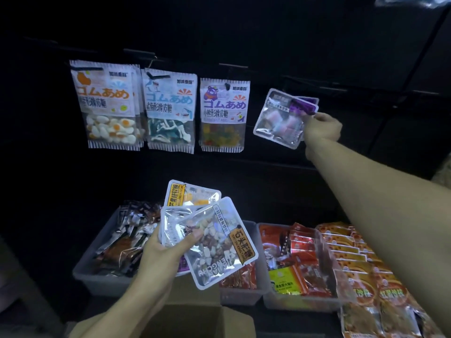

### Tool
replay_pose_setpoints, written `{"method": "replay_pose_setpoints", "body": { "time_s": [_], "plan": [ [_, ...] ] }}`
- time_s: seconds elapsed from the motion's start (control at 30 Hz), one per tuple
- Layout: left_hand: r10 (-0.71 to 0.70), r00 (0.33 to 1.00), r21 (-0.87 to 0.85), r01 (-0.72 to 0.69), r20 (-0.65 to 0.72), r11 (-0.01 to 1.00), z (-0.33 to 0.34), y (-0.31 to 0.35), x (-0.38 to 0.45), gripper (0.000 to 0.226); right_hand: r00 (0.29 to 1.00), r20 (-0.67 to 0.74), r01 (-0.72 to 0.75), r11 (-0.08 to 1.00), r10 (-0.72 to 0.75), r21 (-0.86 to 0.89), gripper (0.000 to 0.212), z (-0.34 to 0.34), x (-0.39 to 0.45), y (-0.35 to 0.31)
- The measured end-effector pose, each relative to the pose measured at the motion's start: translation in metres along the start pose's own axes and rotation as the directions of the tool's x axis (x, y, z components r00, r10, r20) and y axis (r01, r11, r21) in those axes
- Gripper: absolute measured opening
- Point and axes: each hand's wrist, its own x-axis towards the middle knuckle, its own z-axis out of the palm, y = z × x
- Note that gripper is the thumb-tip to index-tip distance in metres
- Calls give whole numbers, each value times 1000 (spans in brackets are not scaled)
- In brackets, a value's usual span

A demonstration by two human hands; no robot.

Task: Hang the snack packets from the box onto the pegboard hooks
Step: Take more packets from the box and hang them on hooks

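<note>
My right hand pinches a clear packet with a purple label, held tilted up against the dark pegboard just right of the hung row. My left hand grips a fanned stack of silver packets, the top one showing pebble-like candies. Three gummy packets hang on hooks: an egg one, a shark one and a bear one. The open cardboard box lies at the bottom edge, below my left forearm.
Grey bins stand below the pegboard: a left bin with dark wrapped snacks, a middle bin, and a right bin with red packets. Orange packets lie stacked at the far right. Bare hooks run along the board to the right.
</note>
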Motion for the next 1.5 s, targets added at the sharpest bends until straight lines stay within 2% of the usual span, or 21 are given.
{"method": "replay_pose_setpoints", "body": {
  "time_s": [0.07, 0.13, 0.2, 0.27, 0.4, 0.5, 0.63, 0.87, 1.03, 1.2, 1.33, 1.43, 1.5],
  "plan": [
    [6, 1000, -14, -6, -4, 1000, -5, 0, 1, 38, 998, -47, -29, 996, 33, 88, 29, -2, -17, 21],
    [7, 1000, -44, -8, -24, 999, -10, -2, 3, 41, 995, -44, -87, 985, 95, 147, 35, -8, -45, 51],
    [7, 999, -69, -11, -48, 998, -13, -5, 4, 42, 985, 93, -157, 978, 146, 137, 28, -15, -88, 83],
    [16, 997, -97, -24, -81, 995, -16, -8, 4, 41, 946, 262, -218, 973, 191, 81, 24, -24, -140, 110],
    [27, 990, -146, -47, -141, 988, -20, -11, 3, 37, 825, 525, -182, 978, 208, -101, 43, -39, -215, 132],
    [43, 985, -144, -67, -164, 987, -23, -13, 2, 45, 731, 647, -162, 976, 216, -142, 47, -43, -234, 127],
    [53, 981, -159, -84, -186, 984, -24, -13, 4, 48, 656, 727, -178, 977, 204, -114, 25, -42, -245, 136],
    [34, 981, -128, -60, -191, 990, -18, -13, 6, 63, 760, 623, -243, 970, 186, 7, 21, -36, -235, 141],
    [-22, 990, -62, 14, -138, 998, -13, -14, 3, 61, 854, 485, -285, 948, 185, 140, 13, -43, -209, 133],
    [-65, 998, 45, 65, -5, 997, 32, 3, -26, 52, 946, 322, -128, 951, 32, 283, 20, -86, -155, 90],
    [-56, 996, 73, 50, 74, 996, 82, 24, -47, 41, 978, 189, 44, 972, -89, 229, 18, -141, -109, 62],
    [-52, 991, 33, 48, 126, 998, 122, 30, -47, 44, 989, 84, 101, 978, -118, 183, 18, -178, -69, 36],
    [-42, 989, -25, 46, 145, 999, 147, 34, -47, 53, 991, 42, 115, 979, -123, 166, 17, -190, -45, 18]
  ]
}}
